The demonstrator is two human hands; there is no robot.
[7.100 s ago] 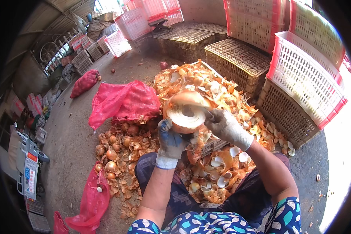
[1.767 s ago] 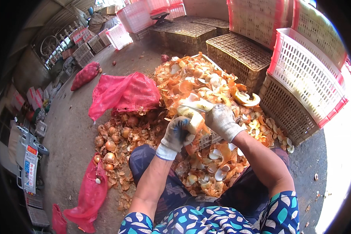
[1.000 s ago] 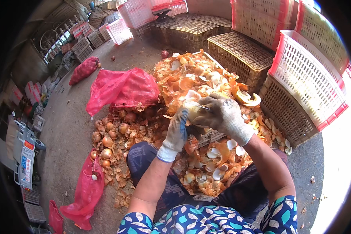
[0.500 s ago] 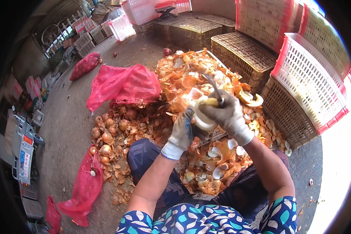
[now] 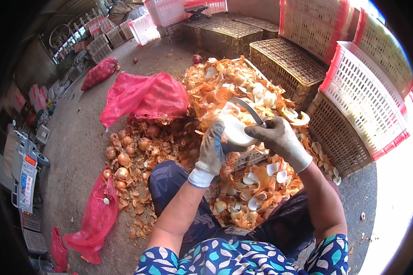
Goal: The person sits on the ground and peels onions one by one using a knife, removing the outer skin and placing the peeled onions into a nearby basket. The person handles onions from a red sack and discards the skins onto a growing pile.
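Observation:
A pale, peeled onion point(image 5: 236, 130) sits in my gloved left hand point(image 5: 212, 149), fingers wrapped around its left side and underside. In my gloved right hand point(image 5: 279, 140) is a curved-blade knife point(image 5: 248, 109), its blade pointing up and to the left above the onion. The right thumb and fingers rest against or very near the onion's right side; exact contact is hard to tell. Below and beyond both hands spreads a heap of brown onion skins point(image 5: 257, 183), mixed with white peeled layers. Unpeeled onions point(image 5: 124, 159) lie on the ground to the left.
A red mesh sack point(image 5: 147, 98) lies above the unpeeled onions, and another mesh sack point(image 5: 96, 220) lies at lower left. Plastic crates point(image 5: 287, 64) line the far side and right, with a white-and-red crate point(image 5: 365, 96) stacked nearest. A parked vehicle point(image 5: 26, 174) stands far left.
My right hand has moved slightly right and down, away from the onion's top. The knife blade now shows more clearly. The onion looks whiter and smoother, without the earlier yellowish piece on it.

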